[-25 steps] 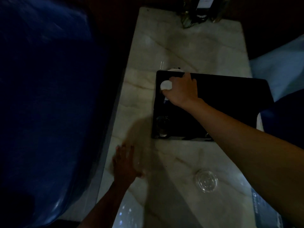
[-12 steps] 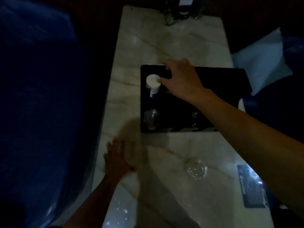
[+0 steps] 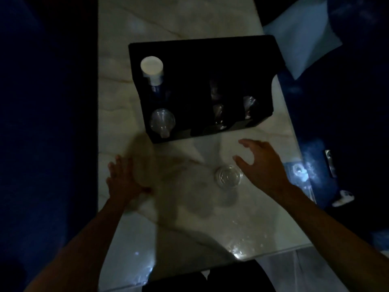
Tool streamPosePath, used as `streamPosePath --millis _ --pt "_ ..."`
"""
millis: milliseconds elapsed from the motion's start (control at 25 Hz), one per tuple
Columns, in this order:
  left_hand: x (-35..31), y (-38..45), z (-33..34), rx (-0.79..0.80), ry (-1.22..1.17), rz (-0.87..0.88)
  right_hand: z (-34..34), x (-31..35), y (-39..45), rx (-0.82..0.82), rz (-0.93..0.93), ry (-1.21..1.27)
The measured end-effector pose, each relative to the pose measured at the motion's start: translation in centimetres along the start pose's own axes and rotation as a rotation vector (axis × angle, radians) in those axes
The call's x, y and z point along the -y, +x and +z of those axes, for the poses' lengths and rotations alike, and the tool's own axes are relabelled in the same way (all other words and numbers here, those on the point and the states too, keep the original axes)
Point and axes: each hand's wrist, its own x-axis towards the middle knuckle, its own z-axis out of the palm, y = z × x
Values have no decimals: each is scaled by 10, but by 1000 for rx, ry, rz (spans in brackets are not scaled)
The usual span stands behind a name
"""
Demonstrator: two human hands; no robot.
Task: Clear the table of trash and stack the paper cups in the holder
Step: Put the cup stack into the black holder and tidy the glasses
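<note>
no readable text, labels or numbers anywhere, scene dim and blurred, nothing legible on the black holder [image 3: 202, 51]

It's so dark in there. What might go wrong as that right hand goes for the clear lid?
The clear lid is hard to see on the pale table, so the open right hand might fumble it or nudge it away. The left hand lies flat, not steadying anything.
</note>
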Motion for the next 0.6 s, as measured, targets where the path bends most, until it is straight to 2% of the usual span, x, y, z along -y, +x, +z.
streamPosePath --millis 120,320,600 --pt "-1 -1 -1 21 2 -16 35 -26 -23 140 89 -51" --pt "-1 0 -4 41 56 -20 81 -32 -42 323 214 -158" --pt "4 7 1 37 58 -15 113 -30 -44 247 349 -99"
